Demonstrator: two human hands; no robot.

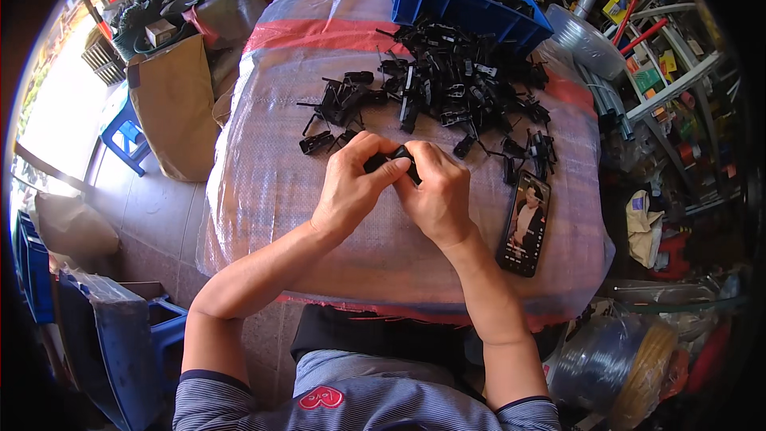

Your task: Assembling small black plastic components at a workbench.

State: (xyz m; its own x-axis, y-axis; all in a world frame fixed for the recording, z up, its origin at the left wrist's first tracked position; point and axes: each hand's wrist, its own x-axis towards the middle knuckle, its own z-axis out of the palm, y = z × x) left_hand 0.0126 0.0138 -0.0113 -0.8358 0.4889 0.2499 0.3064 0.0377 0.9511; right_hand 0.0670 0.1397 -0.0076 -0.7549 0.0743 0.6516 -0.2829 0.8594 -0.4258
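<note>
Though pinched between left hand (pixel 351 179) and right hand (pixel 439 195), mostly covered: small black part (pixel 373 163)

Located where both sets of fingertips meet, over the near half of the wrapped table (pixel 263 215) and just short of the pile of black pieces (pixel 455 80). Lies inside the fingers on both sides, not off to one of them; offers no ground for calling either hand nearer. Runs roughly crosswise, left to right, judging by the dark portions exposed; true long axis not confirmed.

Observed on the left: fingers bent, pinching the part, with thumb laid rightward across its near side. Observed on the right: fingers curled close against the part, likewise pinching. Cannot be told which hand bears more of the hold.

Hidden: most of the outline, the far side and both ends, behind thumbs and knuckles. Cannot be established whether made of one piece or two. Hard to separate singly in the pile: overlapping dark shapes with thin prongs. Noted to the right of the right hand, well apart from the fingers: phone (pixel 524 223), screen lit. Noted beyond the pile: blue crate (pixel 463 16), cut off by the upper edge of view, filled with similar dark pieces.
</note>
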